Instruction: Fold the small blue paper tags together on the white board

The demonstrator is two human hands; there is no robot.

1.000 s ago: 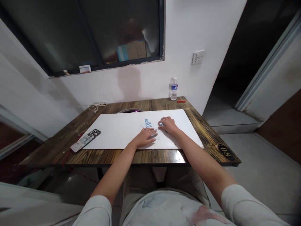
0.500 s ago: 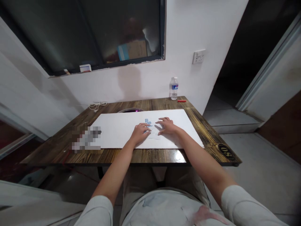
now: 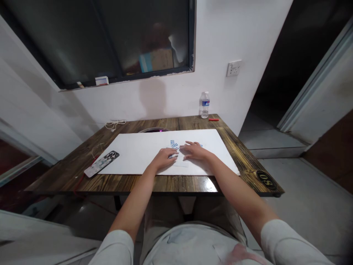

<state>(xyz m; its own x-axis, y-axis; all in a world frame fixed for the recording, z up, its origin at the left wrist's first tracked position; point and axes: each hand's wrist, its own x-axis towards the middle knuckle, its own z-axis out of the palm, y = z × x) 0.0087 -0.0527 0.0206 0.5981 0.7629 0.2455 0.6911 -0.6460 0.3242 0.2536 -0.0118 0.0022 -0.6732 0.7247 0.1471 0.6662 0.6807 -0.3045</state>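
Note:
Small blue-and-white printed pieces (image 3: 172,142), whose kind I cannot make out, lie on a white board (image 3: 135,152) in front of me. My left hand (image 3: 165,158) rests low over the board just beside them, fingers stretched to the right and thumb apart. Partly under its fingertips shows another bit of blue. From the other side, my right hand (image 3: 194,151) reaches in with fingers extended, its tips close to the left hand's. More blue print (image 3: 200,145) peeks out behind the right hand. Below the fingers, a thin line, perhaps a paper edge, crosses the board.
A patterned phone (image 3: 102,163) lies across the board's left edge on the wooden table (image 3: 190,184). At the back are a white cable (image 3: 115,124), a water bottle (image 3: 205,105) and a red pen-like stick (image 3: 213,119). A round dark object (image 3: 153,130) sits behind the board.
My right hand has shifted left and its fingertips are nearer my left hand. Blue print now shows behind the right hand. My left hand has barely moved.

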